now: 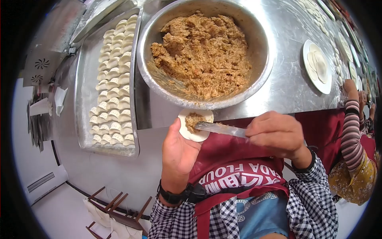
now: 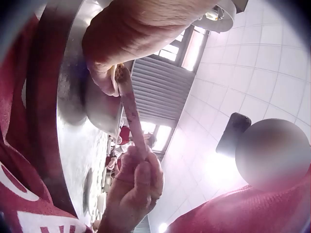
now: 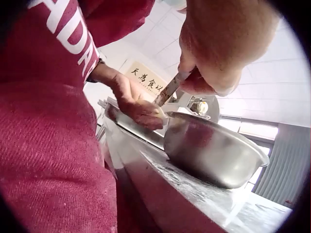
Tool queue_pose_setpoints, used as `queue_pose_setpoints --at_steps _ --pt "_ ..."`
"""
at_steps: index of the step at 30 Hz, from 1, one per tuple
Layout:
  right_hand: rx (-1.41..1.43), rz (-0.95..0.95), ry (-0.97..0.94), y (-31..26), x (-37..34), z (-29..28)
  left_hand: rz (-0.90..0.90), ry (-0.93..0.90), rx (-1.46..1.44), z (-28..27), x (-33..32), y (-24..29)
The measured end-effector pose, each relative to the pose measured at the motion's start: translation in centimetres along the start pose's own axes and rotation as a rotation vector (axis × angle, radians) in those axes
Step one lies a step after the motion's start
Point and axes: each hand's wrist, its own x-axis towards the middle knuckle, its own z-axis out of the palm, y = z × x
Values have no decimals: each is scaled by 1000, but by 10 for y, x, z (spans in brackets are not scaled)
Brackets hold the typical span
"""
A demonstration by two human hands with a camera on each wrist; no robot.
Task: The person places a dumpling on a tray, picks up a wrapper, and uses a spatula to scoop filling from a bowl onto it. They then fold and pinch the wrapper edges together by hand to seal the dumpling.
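Resting near the metal bowl (image 1: 207, 105), the round wrapper (image 1: 195, 136) is being cradled by the curled fingers and thumb of the left hand (image 1: 178, 153). Coarse, moist filling (image 1: 192, 119) is being touched by the flat, stiff-looking spatula (image 1: 225, 129), whose far end is being gripped by the right hand (image 1: 276, 132). Thin, light and probably soft, the wrapper is seemingly being kept from tearing by support beneath and light hold at its rim.

- Metal bowl (image 1: 264, 73): one
- Dumpling tray (image 1: 88, 91): one
- Dumplings (image 1: 113, 104): several dozen, overlapping too closely for an exact count
- Flat stick (image 1: 225, 129): one
- Dough rounds (image 1: 195, 136): one single, at least three more stacked
- White plates (image 1: 323, 88): at least three, the farthest too small to count
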Motion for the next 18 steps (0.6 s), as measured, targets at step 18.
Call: queue_pose_setpoints --at_steps 18 --pt "693 780 365 7 5 -15 91 52 273 -4 -10 -9"
